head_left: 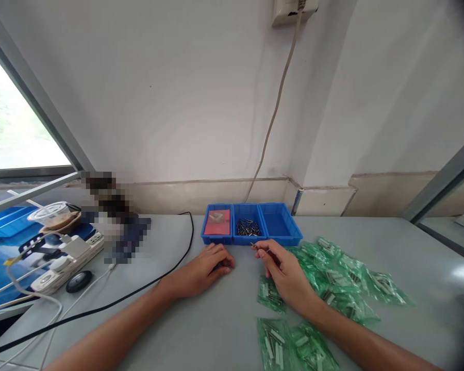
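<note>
My right hand (284, 270) rests on the grey table (216, 324) just in front of the blue trays, pinching a small thin metal pin (254, 246) between thumb and fingertips. My left hand (206, 268) lies palm down with its fingers curled on the table, close to the left blue tray (216, 225), which holds a pink pad. The middle blue tray (248, 226) holds several small dark metal pins. The right blue tray (280, 225) looks bare inside. Green plastic bags (344, 288) of small parts lie around and under my right wrist.
A black cable (139, 293) snakes across the table's left side. At the far left lie a white power strip (67, 263) with plugs, a round black object (78, 281) and a lidded bowl (54, 214). A wall stands behind the trays; a beige cord (274, 113) hangs down it.
</note>
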`<control>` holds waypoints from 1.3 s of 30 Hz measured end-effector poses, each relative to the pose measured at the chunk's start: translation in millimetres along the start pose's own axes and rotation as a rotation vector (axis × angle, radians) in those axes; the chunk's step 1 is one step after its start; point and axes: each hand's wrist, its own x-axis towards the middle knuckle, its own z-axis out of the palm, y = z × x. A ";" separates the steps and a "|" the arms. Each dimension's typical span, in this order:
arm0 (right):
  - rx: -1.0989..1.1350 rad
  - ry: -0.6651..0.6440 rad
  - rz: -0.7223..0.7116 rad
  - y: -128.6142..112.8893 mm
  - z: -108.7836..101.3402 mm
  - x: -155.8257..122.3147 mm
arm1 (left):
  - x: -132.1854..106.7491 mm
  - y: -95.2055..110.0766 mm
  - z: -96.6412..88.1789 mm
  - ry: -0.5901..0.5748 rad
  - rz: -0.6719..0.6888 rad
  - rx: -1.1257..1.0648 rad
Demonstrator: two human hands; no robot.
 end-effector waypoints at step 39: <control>-0.013 0.026 -0.011 3.7 0.5 -0.1 | -2.0 -0.9 9.0 0.125 -0.007 0.099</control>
